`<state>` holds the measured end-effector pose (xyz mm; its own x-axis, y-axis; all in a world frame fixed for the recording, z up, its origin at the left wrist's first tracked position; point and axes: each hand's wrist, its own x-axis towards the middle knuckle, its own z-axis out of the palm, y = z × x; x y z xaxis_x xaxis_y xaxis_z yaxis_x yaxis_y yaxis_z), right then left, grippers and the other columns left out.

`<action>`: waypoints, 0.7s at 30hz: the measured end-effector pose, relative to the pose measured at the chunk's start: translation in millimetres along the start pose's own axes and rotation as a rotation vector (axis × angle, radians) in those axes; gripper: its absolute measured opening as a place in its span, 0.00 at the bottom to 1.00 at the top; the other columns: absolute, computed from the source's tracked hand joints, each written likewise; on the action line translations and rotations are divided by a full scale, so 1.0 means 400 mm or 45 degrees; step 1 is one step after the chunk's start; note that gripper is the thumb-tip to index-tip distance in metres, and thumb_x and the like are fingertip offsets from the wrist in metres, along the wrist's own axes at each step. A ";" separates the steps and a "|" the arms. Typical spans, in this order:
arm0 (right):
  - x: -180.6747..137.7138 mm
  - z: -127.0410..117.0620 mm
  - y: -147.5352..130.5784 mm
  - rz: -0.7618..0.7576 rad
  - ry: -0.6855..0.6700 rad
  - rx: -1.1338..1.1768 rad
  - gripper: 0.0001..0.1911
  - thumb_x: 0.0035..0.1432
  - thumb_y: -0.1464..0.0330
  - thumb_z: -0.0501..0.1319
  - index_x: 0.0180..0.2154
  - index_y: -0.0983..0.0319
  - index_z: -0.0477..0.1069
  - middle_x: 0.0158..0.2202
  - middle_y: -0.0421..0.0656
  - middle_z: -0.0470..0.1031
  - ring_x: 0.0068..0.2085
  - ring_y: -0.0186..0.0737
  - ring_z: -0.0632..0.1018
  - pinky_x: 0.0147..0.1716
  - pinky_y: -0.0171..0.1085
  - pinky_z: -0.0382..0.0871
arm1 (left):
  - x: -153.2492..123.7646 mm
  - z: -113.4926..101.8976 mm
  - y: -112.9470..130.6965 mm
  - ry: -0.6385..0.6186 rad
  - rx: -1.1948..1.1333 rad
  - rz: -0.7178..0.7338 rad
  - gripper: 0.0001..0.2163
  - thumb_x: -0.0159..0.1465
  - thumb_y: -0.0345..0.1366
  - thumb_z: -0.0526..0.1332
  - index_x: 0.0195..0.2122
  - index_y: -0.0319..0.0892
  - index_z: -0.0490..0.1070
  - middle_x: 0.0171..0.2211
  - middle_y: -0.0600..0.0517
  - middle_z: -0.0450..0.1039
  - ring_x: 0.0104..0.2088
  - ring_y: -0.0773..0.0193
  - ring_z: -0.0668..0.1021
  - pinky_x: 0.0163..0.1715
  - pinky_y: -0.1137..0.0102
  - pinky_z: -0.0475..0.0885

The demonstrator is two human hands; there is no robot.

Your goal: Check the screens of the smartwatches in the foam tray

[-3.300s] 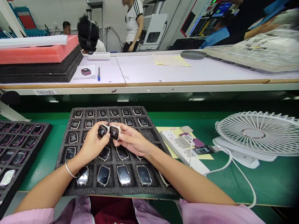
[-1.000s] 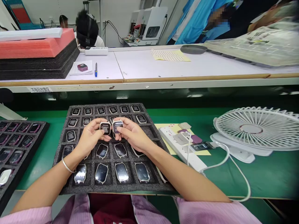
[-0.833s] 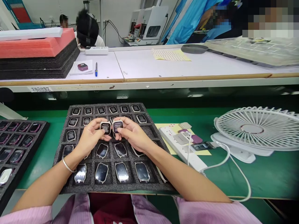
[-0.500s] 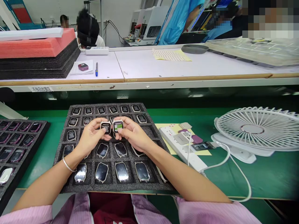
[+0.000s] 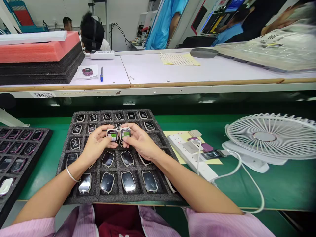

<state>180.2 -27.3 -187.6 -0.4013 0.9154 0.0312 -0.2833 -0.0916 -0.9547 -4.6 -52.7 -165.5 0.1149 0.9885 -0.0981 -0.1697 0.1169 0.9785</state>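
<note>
Left hand: fingers grasping left watch, raised above foam tray.
Right hand: fingers grasping right watch, just beside the first.
Facing: both lit screens tilted up toward the camera; long axes run away from the person.
Below: rows of watches in tray pockets.
Right: power strip, fan on the desk.
</note>
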 end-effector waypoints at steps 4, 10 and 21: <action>0.001 0.002 -0.003 0.090 0.033 0.108 0.14 0.57 0.60 0.66 0.43 0.59 0.69 0.33 0.38 0.76 0.23 0.31 0.75 0.25 0.34 0.65 | -0.001 -0.003 0.000 0.006 0.000 -0.032 0.15 0.59 0.41 0.64 0.45 0.40 0.71 0.34 0.51 0.79 0.26 0.61 0.84 0.30 0.67 0.82; 0.000 0.000 -0.003 0.076 0.032 0.095 0.17 0.52 0.66 0.69 0.43 0.59 0.70 0.32 0.37 0.76 0.23 0.30 0.75 0.25 0.33 0.65 | -0.002 -0.003 0.002 -0.029 -0.021 -0.028 0.15 0.57 0.38 0.64 0.45 0.40 0.71 0.32 0.54 0.78 0.26 0.60 0.84 0.31 0.67 0.82; -0.004 0.003 -0.007 0.045 0.003 0.073 0.18 0.50 0.72 0.66 0.44 0.59 0.69 0.35 0.37 0.76 0.24 0.30 0.75 0.26 0.34 0.65 | -0.001 -0.001 -0.004 -0.050 -0.009 0.020 0.20 0.53 0.30 0.65 0.48 0.40 0.69 0.37 0.52 0.79 0.26 0.63 0.84 0.31 0.69 0.81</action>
<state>180.5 -28.9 -184.4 -0.4102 0.9120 -0.0028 -0.3184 -0.1461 -0.9366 -4.9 -53.4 -167.0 0.1506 0.9857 -0.0754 -0.1784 0.1021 0.9786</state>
